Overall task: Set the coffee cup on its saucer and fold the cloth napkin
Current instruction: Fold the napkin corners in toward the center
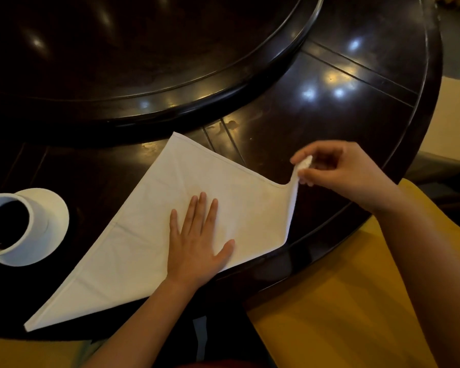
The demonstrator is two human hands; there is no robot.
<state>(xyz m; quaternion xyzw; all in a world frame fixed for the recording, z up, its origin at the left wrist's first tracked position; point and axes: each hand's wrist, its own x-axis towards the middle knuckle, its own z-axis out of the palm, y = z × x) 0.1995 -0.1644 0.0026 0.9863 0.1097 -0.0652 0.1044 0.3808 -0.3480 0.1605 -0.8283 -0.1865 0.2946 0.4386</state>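
Coffee cup [7, 224], filled with dark coffee, already stands on its white saucer [52, 229] at the left of the dark wooden tabletop [329, 115], so that half of the task looks done. The white cloth napkin [149, 235] lies as a triangle near the tabletop's front edge, apparently folded once along the diagonal. The left hand [197, 243] presses flat on it with straight fingers, while the right hand [337, 168] pinches the right corner and holds it lifted off the wood. Further folds seemingly remain before the napkin is finished.
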